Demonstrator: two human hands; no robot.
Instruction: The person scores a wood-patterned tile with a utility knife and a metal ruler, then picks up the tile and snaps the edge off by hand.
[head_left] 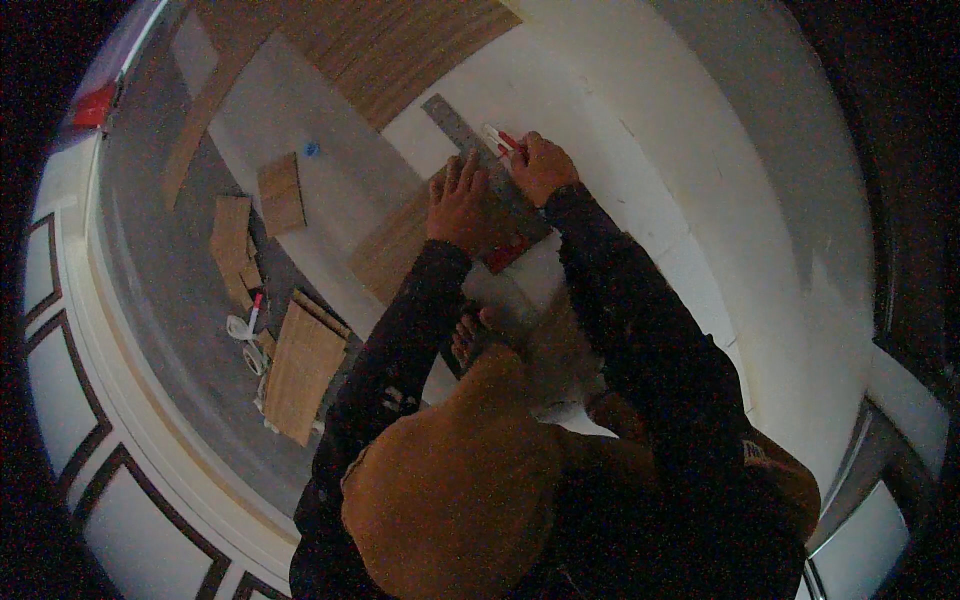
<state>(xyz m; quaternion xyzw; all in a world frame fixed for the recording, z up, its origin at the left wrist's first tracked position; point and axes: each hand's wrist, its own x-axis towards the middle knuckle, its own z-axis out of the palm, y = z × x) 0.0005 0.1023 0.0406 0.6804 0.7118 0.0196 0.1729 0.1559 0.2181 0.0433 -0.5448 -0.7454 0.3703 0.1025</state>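
A grey metal ruler lies across a wood-look plank on the floor in front of me. My left hand lies on the plank and ruler with its fingers stretched out, pressing down. Closed around a red and white utility knife, my right hand is at the ruler's right side. The knife's tip is too dim to make out. Below my hands sits a red piece; whether it joins the ruler I cannot tell.
Laid wood-look planks cover the far floor. Left of me lie plank offcuts, a smaller offcut, a red and white marker and white-handled scissors. A pale wall curves along the right. My bare foot is close below the plank.
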